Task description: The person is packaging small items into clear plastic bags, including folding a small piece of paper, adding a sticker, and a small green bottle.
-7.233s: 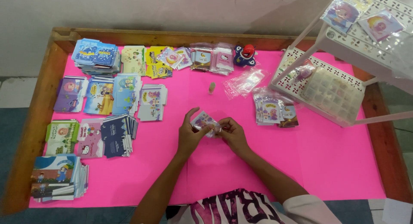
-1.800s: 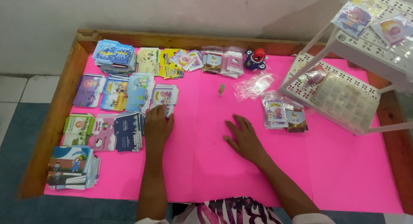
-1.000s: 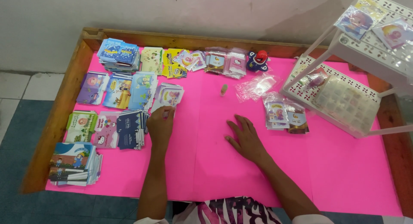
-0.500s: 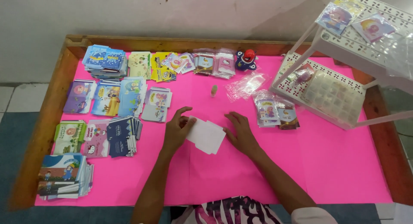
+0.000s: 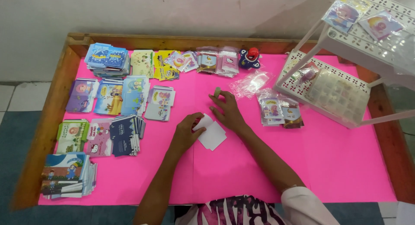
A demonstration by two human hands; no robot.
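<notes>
Both hands work at the middle of the pink table point(image 5: 328, 164), on a small white card envelope point(image 5: 210, 133) that lies flat there with one flap turned up. The left hand point(image 5: 186, 132) curls over its left corner, fingers bent and pinching the raised flap; the right hand point(image 5: 227, 112) lies loosely spread just beyond it, fingertips near the flap, though whether it grips anything cannot be told. Judging by the layout, much sorting looks done: printed envelope stacks point(image 5: 123, 130) stand in rows along the left side, more packets point(image 5: 216, 63) line the far edge, and a few wrapped ones point(image 5: 279, 112) sit to the right, while this piece seems only partly folded. A small greenish object point(image 5: 217, 92) and a clear plastic bag point(image 5: 250, 83) lie just beyond the right hand. The white plastic rack point(image 5: 328, 93) crowds the far right corner, its legs on the table. The raised wooden rim point(image 5: 56, 104) bounds the left and far sides. Open room is widest near the person and toward the near right.
</notes>
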